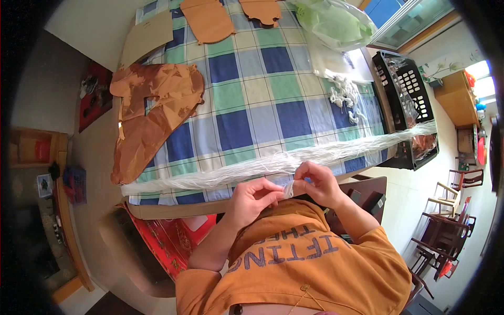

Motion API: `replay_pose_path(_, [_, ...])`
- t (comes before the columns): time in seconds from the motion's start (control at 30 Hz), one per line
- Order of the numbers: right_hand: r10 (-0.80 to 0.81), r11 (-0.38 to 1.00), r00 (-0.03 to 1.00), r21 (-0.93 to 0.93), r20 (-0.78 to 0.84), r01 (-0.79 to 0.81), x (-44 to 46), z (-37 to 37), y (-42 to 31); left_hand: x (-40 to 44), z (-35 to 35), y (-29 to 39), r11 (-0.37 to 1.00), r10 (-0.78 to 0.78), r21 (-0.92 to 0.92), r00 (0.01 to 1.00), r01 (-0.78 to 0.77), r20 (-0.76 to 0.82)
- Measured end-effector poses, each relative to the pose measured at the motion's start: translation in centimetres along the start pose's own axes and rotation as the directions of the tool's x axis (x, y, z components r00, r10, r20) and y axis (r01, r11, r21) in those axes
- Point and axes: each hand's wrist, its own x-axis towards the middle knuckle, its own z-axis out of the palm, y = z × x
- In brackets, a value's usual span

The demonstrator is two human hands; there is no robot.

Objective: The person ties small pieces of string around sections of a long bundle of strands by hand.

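Note:
Close to my chest, both hands pinch a small bunch of white thread (pixel 288 190) stretched between them. My left hand (pixel 257 198) is closed, thumb and index finger pressed together on the left side of the bunch. From the right, my right hand (pixel 318 184) grips it with fingertips together. Just beyond my hands, a long hank of white strands (pixel 226 176) runs along the near edge of the table, from the left corner to the black crate. Whether the bunch joins this hank I cannot tell.
A checked cloth (pixel 226 100) covers the table. Crumpled copper-coloured sheets (pixel 157 100) lie left, brown cut pieces (pixel 207 21) at the far side. Short white thread bundles (pixel 344 94) and a green-white plastic bag (pixel 336 23) are on the right. A black crate (pixel 404 89) stands beyond the right edge.

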Motion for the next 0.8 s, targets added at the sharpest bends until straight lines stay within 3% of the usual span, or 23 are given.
replay_pose_path(0.03, [0.026,1.000,1.000,-0.009,0.010,-0.026,-0.1,-0.1,0.2,0.0,0.4,0.0,0.979,0.130,0.172,0.988,-0.114,-0.085])
replay_pose_path(0.07, [-0.091,0.991,0.995,-0.099,0.039,0.094,-0.1,-0.2,0.3,0.1,0.7,0.0,0.915,0.269,0.346,0.952,-0.205,-0.149])
replay_pose_path(0.1, [-0.201,0.960,0.977,-0.181,0.078,0.212,-0.2,-0.3,0.2,0.6,0.7,-0.4,0.987,0.148,0.100,0.951,-0.126,-0.270])
replay_pose_path(0.13, [-0.305,0.909,0.944,-0.259,0.124,0.327,-0.2,-0.3,0.1,1.0,0.2,-0.3,0.979,-0.069,-0.203,0.985,0.037,-0.157])
replay_pose_path(0.17, [-0.383,0.856,0.906,-0.300,0.180,0.421,-0.1,-0.3,0.1,1.4,-0.5,-0.1,0.858,-0.243,-0.463,0.970,0.224,0.018])
replay_pose_path(0.2, [-0.453,0.792,0.859,-0.334,0.240,0.511,0.1,-0.4,0.0,1.6,-0.8,-0.1,0.639,-0.352,-0.649,0.907,0.413,0.230])
replay_pose_path(0.23, [-0.515,0.717,0.802,-0.359,0.304,0.597,0.3,-0.6,-0.1,1.6,-0.7,-1.1,0.576,-0.313,-0.650,0.869,0.495,0.383])
replay_pose_path(0.27, [-0.505,0.713,0.801,-0.368,0.321,0.597,0.5,-0.7,-0.3,1.6,-0.8,-2.1,0.619,-0.276,-0.628,0.879,0.472,0.389])
replay_pose_path(0.33, [-0.482,0.705,0.804,-0.390,0.349,0.592,0.7,-1.0,-0.7,1.4,-0.5,-2.1,0.695,-0.204,-0.579,0.889,0.426,0.409])
replay_pose_path(0.37, [-0.416,0.759,0.862,-0.411,0.291,0.505,0.6,-1.0,-0.4,0.9,-0.2,-1.9,0.841,-0.273,-0.426,0.942,0.333,0.197])
replay_pose_path(0.4, [-0.275,0.881,0.935,-0.331,0.225,0.339,0.4,-0.9,-0.2,0.6,0.2,-1.2,0.971,-0.130,-0.194,0.990,0.136,0.048])
replay_pose_path(0.43, [-0.117,0.960,0.978,-0.234,0.173,0.156,0.1,-0.6,-0.1,0.2,0.8,-0.9,0.996,0.055,0.077,0.997,-0.050,-0.057])
replay_pose_path(0.5, [0.154,0.987,0.980,0.013,0.126,-0.157,-0.2,-0.5,0.4,0.0,1.9,0.3,0.752,0.480,0.552,0.873,-0.360,-0.086])
replay_pose_path(0.57, [0.350,0.880,0.924,0.284,0.155,-0.381,-0.2,-0.4,1.2,-0.1,2.0,0.1,0.590,0.572,0.708,0.820,-0.389,-0.027])
replay_pose_path(0.6, [0.299,0.943,0.947,0.118,0.116,-0.313,-0.1,-0.2,0.9,-0.2,1.9,-0.1,0.497,0.610,0.774,0.792,-0.391,0.009])
replay_pose_path(0.67, [0.173,0.961,0.983,-0.227,0.062,-0.155,0.0,0.0,-0.3,-0.2,1.6,-0.4,0.582,0.552,0.763,0.826,-0.281,-0.117])
replay_pose_path(0.73, [0.061,0.945,0.987,-0.326,0.150,-0.009,-0.2,-0.4,-1.4,0.0,0.9,-0.5,0.698,0.462,0.690,0.857,-0.193,-0.227])
replay_pose_path(0.8, [-0.050,0.925,0.982,-0.363,0.184,0.115,0.0,-0.7,-2.3,-0.1,0.8,-0.4,0.794,0.341,0.572,0.930,-0.205,-0.139])
